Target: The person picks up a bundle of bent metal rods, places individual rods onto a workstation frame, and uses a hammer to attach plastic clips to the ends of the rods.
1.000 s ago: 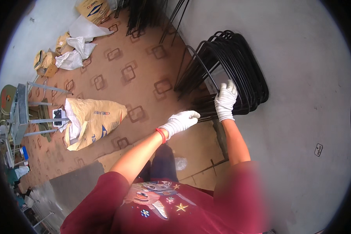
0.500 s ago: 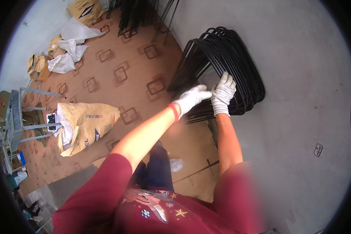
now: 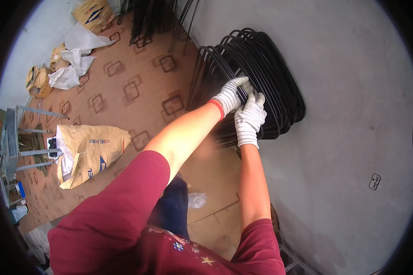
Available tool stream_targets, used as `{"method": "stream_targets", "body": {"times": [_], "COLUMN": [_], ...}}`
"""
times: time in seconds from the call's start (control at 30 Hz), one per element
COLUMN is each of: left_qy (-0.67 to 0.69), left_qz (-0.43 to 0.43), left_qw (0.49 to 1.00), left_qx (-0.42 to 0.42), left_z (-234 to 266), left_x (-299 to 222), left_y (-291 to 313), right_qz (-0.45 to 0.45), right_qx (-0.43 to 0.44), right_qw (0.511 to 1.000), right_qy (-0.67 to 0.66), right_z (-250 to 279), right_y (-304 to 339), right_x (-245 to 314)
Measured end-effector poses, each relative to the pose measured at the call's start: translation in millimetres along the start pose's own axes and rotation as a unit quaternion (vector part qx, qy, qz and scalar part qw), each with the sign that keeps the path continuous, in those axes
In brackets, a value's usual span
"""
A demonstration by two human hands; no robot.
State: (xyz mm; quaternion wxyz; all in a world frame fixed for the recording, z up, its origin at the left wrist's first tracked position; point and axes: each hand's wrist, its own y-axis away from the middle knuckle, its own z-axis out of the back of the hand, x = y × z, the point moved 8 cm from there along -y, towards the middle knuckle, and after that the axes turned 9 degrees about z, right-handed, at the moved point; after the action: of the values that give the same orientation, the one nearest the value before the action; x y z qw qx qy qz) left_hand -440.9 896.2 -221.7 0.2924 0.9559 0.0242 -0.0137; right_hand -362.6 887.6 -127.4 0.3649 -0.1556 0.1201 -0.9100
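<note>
A stack of black bent-tube frames (image 3: 280, 87), rounded at the corners, leans against the grey wall. Both my hands wear white striped knit gloves. My left hand (image 3: 231, 95) is closed round the tubes of the front frames (image 3: 214, 54), which stand slightly apart from the others at the top. Just below and to its right, my right hand (image 3: 251, 117) is closed on the same tubes, fingers pointing up. The gloves hide where the tubes pass through my palms, so how many frames I hold cannot be seen. The lower ends of the frames are partly behind my hands.
A tan paper sack (image 3: 94, 151) lies on the patterned brown floor at left, beside a metal-legged stool (image 3: 13, 140). More sacks (image 3: 94, 16) and white plastic bags (image 3: 73, 66) line the far left wall. Thin black rods (image 3: 147, 23) stand at the back. Clear plastic (image 3: 197, 200) lies near my legs.
My left hand has moved up and right onto the front frames' tubes and closed round them. My right hand has come down and left. The front frames have parted slightly from the stack.
</note>
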Motion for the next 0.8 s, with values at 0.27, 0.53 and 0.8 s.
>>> {"method": "stream_targets", "body": {"times": [0.27, 0.53, 0.8], "left_qy": [0.02, 0.069, -0.159], "left_qz": [0.035, 0.012, -0.09], "left_qw": [0.999, 0.976, 0.978], "left_qx": [0.001, 0.205, 0.097], "left_z": [-22, -7, 21], "left_x": [17, 16, -3], "left_y": [19, 21, 84], "right_qz": [-0.019, 0.061, 0.036], "right_qx": [-0.041, -0.034, 0.012], "right_qw": [0.998, 0.997, 0.995], "right_qy": [0.049, -0.023, -0.091], "right_z": [38, 31, 33], "right_y": [18, 31, 46], "right_x": [-20, -9, -1]}}
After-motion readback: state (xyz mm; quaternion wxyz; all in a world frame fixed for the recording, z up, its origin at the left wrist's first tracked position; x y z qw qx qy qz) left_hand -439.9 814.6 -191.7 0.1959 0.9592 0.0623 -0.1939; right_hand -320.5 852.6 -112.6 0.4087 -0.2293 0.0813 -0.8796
